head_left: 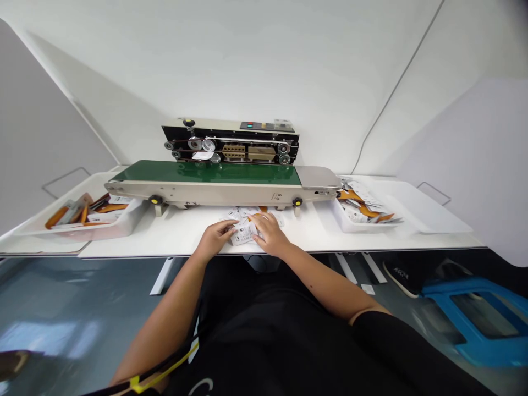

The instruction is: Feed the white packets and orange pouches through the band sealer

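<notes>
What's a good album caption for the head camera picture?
Left hand and right hand hold a white printed packet before a green-belted band sealer.

Bright, diffuse light fills the white wall (264,66) and tabletop (181,234), with soft grey shadow toward the wall's left. Pale glare marks the floor (103,291); the belt (206,172) shines. Edges stretch, the stool (490,349) blurs, and the packet's (243,234) print is illegible.

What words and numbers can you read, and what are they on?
None reads clearly.
Front packet: print too small.
Conveyor side: dark marks, illegible.
Dark shoe: white lettering, too blurred.
Control panel: labels too small.
Packets in both bins: too small.
Shirt: white curve, cut off.
</notes>
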